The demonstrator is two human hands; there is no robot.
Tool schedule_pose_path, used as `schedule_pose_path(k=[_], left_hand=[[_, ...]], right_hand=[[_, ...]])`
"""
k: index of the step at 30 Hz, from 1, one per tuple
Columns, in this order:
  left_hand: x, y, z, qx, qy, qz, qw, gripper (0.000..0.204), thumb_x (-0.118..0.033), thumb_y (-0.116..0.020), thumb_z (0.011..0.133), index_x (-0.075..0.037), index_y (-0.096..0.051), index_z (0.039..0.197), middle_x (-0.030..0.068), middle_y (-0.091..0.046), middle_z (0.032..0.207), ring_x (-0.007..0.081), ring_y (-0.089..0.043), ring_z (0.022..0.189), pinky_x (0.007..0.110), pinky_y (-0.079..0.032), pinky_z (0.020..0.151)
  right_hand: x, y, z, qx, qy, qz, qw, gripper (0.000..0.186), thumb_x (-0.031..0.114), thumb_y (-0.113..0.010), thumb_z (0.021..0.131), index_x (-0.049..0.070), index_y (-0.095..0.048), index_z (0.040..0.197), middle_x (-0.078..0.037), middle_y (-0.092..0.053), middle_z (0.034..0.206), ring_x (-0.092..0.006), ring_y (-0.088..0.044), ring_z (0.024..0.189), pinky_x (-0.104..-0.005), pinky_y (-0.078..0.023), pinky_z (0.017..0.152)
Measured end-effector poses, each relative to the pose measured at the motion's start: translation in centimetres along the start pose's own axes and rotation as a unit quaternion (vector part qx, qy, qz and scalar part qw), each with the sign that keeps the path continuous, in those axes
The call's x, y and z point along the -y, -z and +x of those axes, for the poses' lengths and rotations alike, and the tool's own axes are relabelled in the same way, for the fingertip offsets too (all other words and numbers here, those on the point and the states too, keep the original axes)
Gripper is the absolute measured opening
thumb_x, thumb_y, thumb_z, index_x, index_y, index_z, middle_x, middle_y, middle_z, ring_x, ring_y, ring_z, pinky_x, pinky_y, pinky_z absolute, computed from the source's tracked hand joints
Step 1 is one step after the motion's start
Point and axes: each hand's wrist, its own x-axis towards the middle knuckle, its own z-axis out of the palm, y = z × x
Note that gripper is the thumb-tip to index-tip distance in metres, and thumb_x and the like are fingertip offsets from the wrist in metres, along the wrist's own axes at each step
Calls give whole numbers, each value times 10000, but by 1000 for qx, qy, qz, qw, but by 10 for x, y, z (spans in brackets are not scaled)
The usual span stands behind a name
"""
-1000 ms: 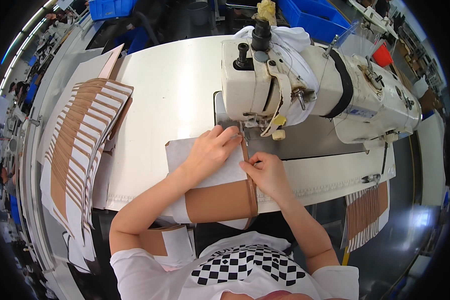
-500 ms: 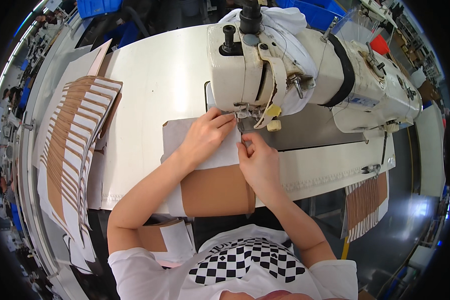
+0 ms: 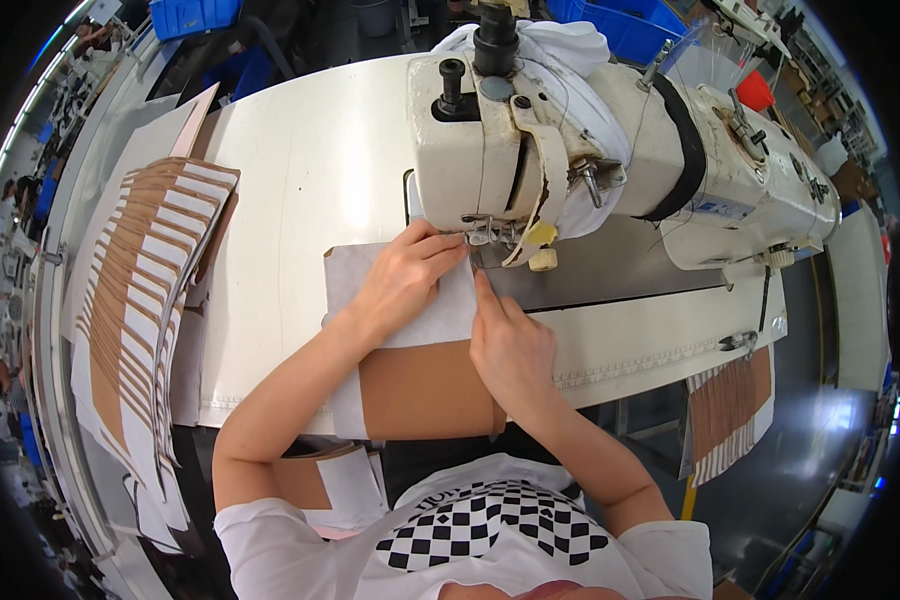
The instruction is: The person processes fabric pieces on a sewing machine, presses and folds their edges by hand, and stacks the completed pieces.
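A sewing machine head (image 3: pixel 480 150) stands over the work, its presser foot (image 3: pixel 485 232) low near my fingertips. Beneath it lies a flat panel (image 3: pixel 425 390), brown at the near end and whitish grey farther up. My left hand (image 3: pixel 410 275) rests on the pale part with fingers bent together, gripping the panel beside the foot; its thumb is hidden. Over the panel's right edge lies my right hand (image 3: pixel 512 345), index finger stretched toward the foot and the other fingers loosely bent. Nothing shows pinched in the right hand.
A fanned stack of brown and white panels (image 3: pixel 155 300) lies at the left. Similar panels (image 3: pixel 732 415) hang at the right edge, and others (image 3: pixel 330 485) sit below the table. White cloth (image 3: pixel 570 60) drapes behind the machine. Blue bins (image 3: pixel 195 15) stand beyond.
My right hand has gone from a pinch at the panel's edge to a stretched index finger lying along it. The left hand stays on the panel. The whole view has shifted slightly.
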Motion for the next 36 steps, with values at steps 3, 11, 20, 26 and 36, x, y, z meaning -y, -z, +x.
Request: schedule_pose_path(k=[3,11,20,26,36], left_hand=[[4,1,0,0,0,13,1000,404,86,-632,582,34,-697,978,95,-684,1034,249,-592,924,321,-546,789],[4,8,11,1,-39,49,998,319,39,-644,633,18,-699,947,98,-692,1012,251,-610,923,324,-541,800],[-16,5,-6,-10,32,-37,999,243,26,-654,698,3,-696,937,114,-694,983,276,-655,931,361,-566,753],[-15,11,-9,25,18,-56,998,227,-27,-699,713,-11,-703,939,103,-699,1010,259,-659,956,345,-566,767],[-16,7,-5,-19,27,-29,999,236,-83,-732,724,-13,-706,948,95,-698,1006,247,-662,965,333,-570,775]], right_hand=[[2,-3,6,-3,7,-1,1000,382,71,-601,824,22,-632,1202,-87,-596,695,-254,-606,498,-350,-503,470],[-2,-2,8,17,-3,-7,1000,387,87,-584,844,20,-622,1223,-100,-601,720,-276,-623,538,-375,-513,496],[-1,1,4,33,5,-10,999,410,115,-594,842,-11,-595,1231,-88,-635,772,-240,-653,559,-331,-532,485],[2,1,3,26,-19,15,999,359,126,-580,881,-3,-615,1214,-107,-627,757,-269,-647,583,-360,-528,515],[3,0,8,25,-23,28,999,344,95,-585,894,-18,-608,1218,-117,-606,733,-287,-635,584,-370,-510,516]])
